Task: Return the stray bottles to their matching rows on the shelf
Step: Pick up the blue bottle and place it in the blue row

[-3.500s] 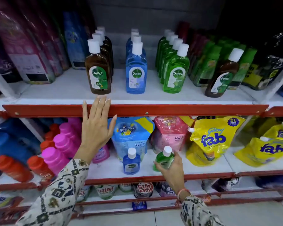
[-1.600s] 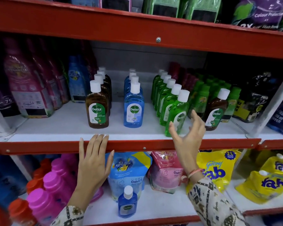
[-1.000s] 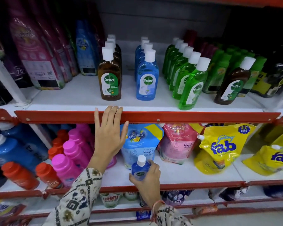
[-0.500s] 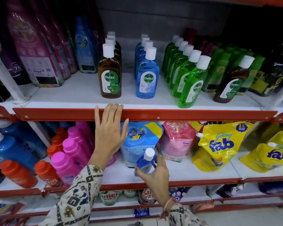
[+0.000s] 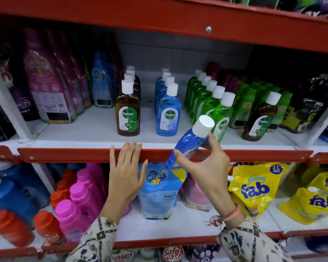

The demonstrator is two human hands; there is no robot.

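Before the blue row (image 5: 168,103), right hand (image 5: 203,167) fingers (image 5: 215,146) clamp a tilted blue bottle (image 5: 186,146); left hand (image 5: 124,174), fingers spread, seemingly rests on the red shelf edge (image 5: 64,155).

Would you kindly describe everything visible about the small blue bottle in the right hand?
The small blue bottle looks like clear plastic holding blue liquid, with a white cap at its upper right. It is tilted, cap toward the green row, base down-left, held in the air before the red shelf edge. The right hand pinches it, thumb on its lower body, fingers near the neck. Its label is not visible.
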